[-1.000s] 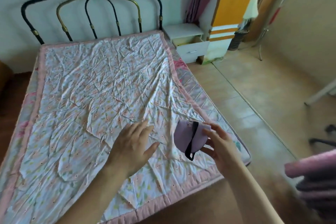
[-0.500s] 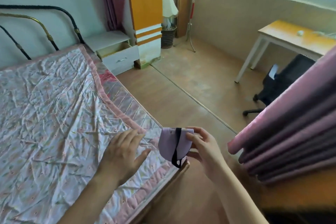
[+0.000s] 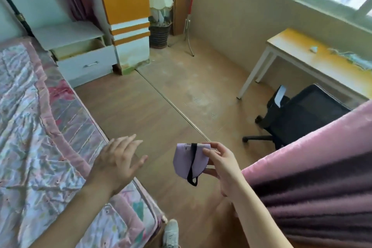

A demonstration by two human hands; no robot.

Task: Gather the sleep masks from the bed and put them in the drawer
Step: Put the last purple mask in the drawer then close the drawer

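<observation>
My right hand (image 3: 223,169) pinches a folded lilac sleep mask (image 3: 186,162) with a black strap, holding it in the air over the wooden floor, just right of the bed's foot corner. My left hand (image 3: 118,161) hovers open and empty over the bed's edge, fingers spread. The bed (image 3: 36,147) with its floral pink-bordered quilt fills the left side. At the far end beside the bed stands a white nightstand whose drawer (image 3: 86,60) is pulled open. No other masks show on the visible quilt.
An orange and white cabinet (image 3: 126,16) stands right of the nightstand, with a lamp and basket beyond it. A desk (image 3: 314,60) and black office chair (image 3: 302,117) are at right. A pink and purple curtain (image 3: 314,187) hangs close on my right. Open wooden floor runs alongside the bed.
The view has swung right from the bed toward the room. My right hand carried the mask off the quilt and out over the floor; my left hand lifted off the quilt.
</observation>
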